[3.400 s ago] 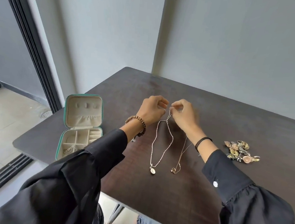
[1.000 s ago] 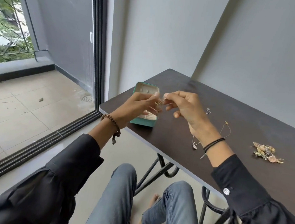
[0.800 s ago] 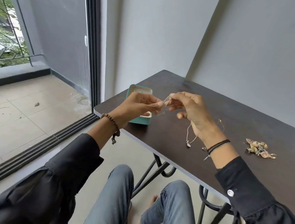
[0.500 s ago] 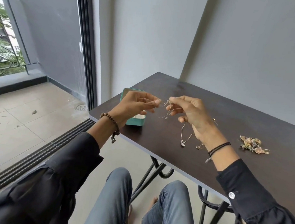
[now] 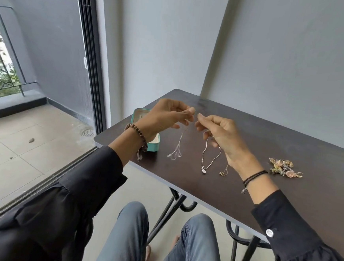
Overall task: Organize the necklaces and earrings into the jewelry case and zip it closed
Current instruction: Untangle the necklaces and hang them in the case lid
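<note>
Thin chain [image 5: 178,149]: I am seeing a pale, fine strand hanging in loose loops above the table [image 5: 269,138], near its front edge. It is motion-blurred, so I am not reading its links or clasp.
Left hand [image 5: 163,119]: it is pinching the top of the thin chain between thumb and forefinger, with the other fingers curled under.
Right hand [image 5: 222,134]: it is hovering just beside the left hand, with thumb and forefinger tips pressed together and the rest curled. I cannot tell whether it is gripping any strand.
Silver necklace [image 5: 204,171]: it is lying in a narrow loop on the table below the right hand, with its small oval pendant toward me.
Gold necklace [image 5: 223,173]: it is mostly hidden by the right wrist. Its small pendant is showing just beside the silver one.
Earrings [image 5: 284,167]: they are sitting in a gold and pink heap on the table, well apart to the right.
Jewelry case [image 5: 154,144]: teal, with its lid raised and pale lining showing. It is standing at the table's left end, partly behind the left wrist.
Wrists: I am noting a brown bead bracelet [image 5: 136,130] on the left and a black cord [image 5: 255,176] on the right.
</note>
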Available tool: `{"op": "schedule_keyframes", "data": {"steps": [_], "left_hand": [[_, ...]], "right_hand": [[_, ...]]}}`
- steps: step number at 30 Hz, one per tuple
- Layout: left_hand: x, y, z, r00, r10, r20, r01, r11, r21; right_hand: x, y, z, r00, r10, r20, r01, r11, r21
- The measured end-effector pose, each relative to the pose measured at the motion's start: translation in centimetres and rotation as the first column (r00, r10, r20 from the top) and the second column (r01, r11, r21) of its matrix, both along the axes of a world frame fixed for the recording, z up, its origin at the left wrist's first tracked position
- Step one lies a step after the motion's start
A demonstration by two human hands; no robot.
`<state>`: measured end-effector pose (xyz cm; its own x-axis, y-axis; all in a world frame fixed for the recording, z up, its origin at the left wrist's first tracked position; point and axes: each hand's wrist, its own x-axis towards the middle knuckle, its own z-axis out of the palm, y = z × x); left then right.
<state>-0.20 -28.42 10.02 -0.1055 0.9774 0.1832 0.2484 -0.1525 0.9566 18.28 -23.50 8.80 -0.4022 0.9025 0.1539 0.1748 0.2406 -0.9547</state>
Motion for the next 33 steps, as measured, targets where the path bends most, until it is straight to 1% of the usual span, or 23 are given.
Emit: {"op": "schedule_keyframes", "data": {"steps": [2,8,11,14,17,20,24,26,30,33], "left_hand": [[0.4,0.1,0.5,1.0,-0.026,-0.006,0.026,1.0,-0.001],[0.9,0.4,1.5,0.998,-0.052,-0.025,0.052,0.998,0.022],[0.5,1.1,1.6,0.998,-0.05,-0.039,0.052,0.998,0.038],[0.0,2.7,1.1,0.998,-0.033,-0.062,0.035,0.999,0.04],[-0.2,5.0,-0.3,0.993,-0.029,-0.117,0.033,0.999,0.033],[-0.4,8.2,-2.1,0.966,-0.011,-0.258,0.015,1.0,0.014],[-0.9,12.3,-4.0,0.881,-0.004,-0.473,-0.004,1.0,-0.016],[-1.1,13.8,-4.9,0.841,-0.023,-0.541,-0.003,0.999,-0.048],[-1.2,16.2,-6.8,0.789,-0.053,-0.612,-0.028,0.992,-0.121],[-1.0,16.9,-7.9,0.78,-0.055,-0.624,-0.044,0.989,-0.143]], "right_hand": [[0.0,-0.1,0.2,1.0,-0.004,-0.005,0.004,1.0,0.006],[-0.4,-0.2,0.7,0.997,0.054,-0.055,-0.052,0.998,0.036],[-0.7,0.4,0.6,0.995,0.037,-0.092,-0.031,0.997,0.065],[-1.2,1.6,0.4,0.997,-0.003,-0.084,0.01,0.997,0.081],[-1.9,3.5,-0.8,0.997,-0.066,-0.025,0.068,0.996,0.06],[-2.4,6.3,-2.8,0.991,-0.104,0.087,0.101,0.994,0.035],[-3.2,10.5,-5.1,0.968,-0.154,0.197,0.145,0.988,0.059],[-3.4,12.3,-6.2,0.951,-0.19,0.243,0.18,0.982,0.064],[-3.4,14.9,-8.2,0.901,-0.218,0.375,0.195,0.976,0.097],[-3.1,15.5,-9.0,0.892,-0.228,0.391,0.202,0.974,0.106]]}}
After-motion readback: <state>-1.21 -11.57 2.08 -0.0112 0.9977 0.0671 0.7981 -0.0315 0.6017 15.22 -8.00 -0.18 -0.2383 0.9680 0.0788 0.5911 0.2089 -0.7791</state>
